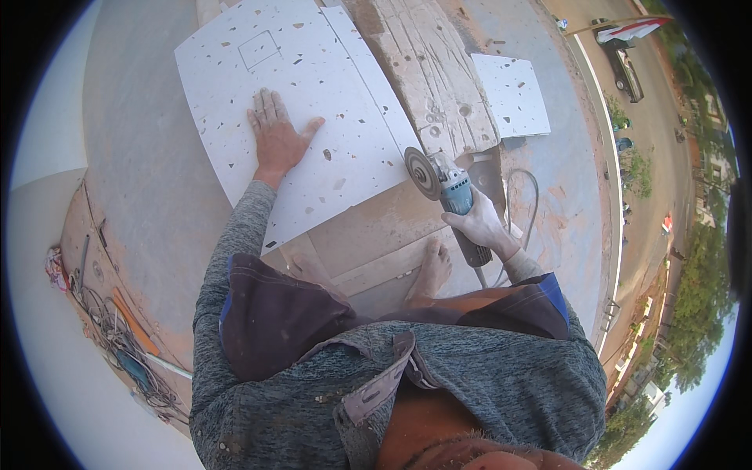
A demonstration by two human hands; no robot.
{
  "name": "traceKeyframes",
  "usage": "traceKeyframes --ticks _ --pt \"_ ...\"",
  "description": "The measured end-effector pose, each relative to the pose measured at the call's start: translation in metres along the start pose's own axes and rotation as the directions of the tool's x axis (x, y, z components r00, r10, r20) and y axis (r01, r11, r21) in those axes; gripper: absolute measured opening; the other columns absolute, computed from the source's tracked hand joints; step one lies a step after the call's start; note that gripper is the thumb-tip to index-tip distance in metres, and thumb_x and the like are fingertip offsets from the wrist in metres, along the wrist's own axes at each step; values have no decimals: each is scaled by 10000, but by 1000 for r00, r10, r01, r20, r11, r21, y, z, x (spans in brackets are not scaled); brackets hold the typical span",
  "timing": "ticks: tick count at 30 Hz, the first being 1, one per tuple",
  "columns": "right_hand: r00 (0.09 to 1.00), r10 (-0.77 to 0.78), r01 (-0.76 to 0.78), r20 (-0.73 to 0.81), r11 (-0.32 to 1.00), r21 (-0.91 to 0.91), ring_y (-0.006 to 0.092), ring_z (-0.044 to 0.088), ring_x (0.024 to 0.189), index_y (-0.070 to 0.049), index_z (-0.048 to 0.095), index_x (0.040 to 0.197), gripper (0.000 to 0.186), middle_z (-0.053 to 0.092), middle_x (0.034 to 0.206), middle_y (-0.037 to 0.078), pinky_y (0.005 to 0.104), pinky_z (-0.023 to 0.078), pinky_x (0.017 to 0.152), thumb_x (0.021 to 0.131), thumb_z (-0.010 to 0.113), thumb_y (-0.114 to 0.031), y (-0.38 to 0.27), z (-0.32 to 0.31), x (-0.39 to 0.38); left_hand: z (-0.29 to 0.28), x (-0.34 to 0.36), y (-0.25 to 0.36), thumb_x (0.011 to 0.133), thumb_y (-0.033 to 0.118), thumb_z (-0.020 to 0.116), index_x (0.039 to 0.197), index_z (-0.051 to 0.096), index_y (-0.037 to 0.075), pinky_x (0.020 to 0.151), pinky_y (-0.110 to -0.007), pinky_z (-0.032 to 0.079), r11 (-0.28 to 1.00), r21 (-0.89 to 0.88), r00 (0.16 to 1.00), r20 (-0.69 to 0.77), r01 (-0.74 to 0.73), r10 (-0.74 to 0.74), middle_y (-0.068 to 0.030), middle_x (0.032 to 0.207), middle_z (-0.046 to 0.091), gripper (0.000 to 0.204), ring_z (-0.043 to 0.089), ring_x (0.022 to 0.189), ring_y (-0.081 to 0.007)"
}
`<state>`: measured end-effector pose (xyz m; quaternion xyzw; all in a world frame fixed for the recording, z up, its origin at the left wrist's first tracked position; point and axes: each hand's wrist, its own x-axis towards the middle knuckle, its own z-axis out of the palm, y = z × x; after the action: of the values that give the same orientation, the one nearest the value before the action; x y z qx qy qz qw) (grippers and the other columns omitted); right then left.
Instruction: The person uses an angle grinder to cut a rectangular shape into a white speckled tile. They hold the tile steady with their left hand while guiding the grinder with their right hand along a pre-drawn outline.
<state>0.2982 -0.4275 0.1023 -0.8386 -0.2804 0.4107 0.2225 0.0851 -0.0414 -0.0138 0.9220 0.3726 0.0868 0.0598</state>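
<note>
My left hand (280, 139) lies flat, fingers spread, on a large white terrazzo slab (329, 102) speckled with dark and tan chips. A small rectangle is drawn near the slab's far end, and a long straight line runs along its right side. Wrapped around the blue and grey body of an angle grinder (460, 196) is my dusty right hand (482, 223). The grinder's cutting disc (423, 173) stands on edge beside the slab's near right corner; whether it touches or spins I cannot tell. The grinder's cable (536, 205) loops to its right.
A scored, worn wooden plank (432, 74) lies right of the slab. Beyond it rests a smaller speckled piece (513, 95). My bare foot (431, 270) is close below the grinder. Tangled cables (129, 345) lie at far left. A ledge (605, 211) borders the road at right.
</note>
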Motion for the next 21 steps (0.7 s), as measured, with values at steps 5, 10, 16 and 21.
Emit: traceKeyframes --ticks 5,10,16,21 --pt "999 -45 45 -15 999 -7 316 746 1070 60 600 1366 719 750 1161 220 434 573 986 797 831 -315 7 3 0 -1 1 2 963 773 615 1630 254 -196 1335 -623 29 1000 0 1000 -1 4 -4 -390 1732 201 1231 92 1663 -483" --pt "1000 -21 21 -9 1000 -12 315 748 1065 70 597 1359 726 751 1156 220 430 574 985 794 831 -323 4 5 -5 0 1 2 961 771 619 1629 259 -194 1335 -622 30 1000 1 1000 -1 9 -9 -390 1730 206 1228 95 1663 -483" --pt "1000 1 -1 -2 1000 -17 304 754 1034 78 599 1349 734 755 1135 217 420 586 955 786 832 -331 8 7 -4 1 1 2 966 766 617 1625 265 -197 1335 -624 35 1000 19 1000 -13 -5 5 -391 1728 211 1219 100 1661 -488" --pt "1000 8 -9 -6 1000 -20 299 756 1008 77 607 1329 716 756 1113 214 420 592 935 782 825 -331 1 6 -2 1 0 1 967 771 612 1626 260 -200 1335 -623 36 1000 13 1000 -6 0 0 -393 1729 206 1225 98 1661 -488"
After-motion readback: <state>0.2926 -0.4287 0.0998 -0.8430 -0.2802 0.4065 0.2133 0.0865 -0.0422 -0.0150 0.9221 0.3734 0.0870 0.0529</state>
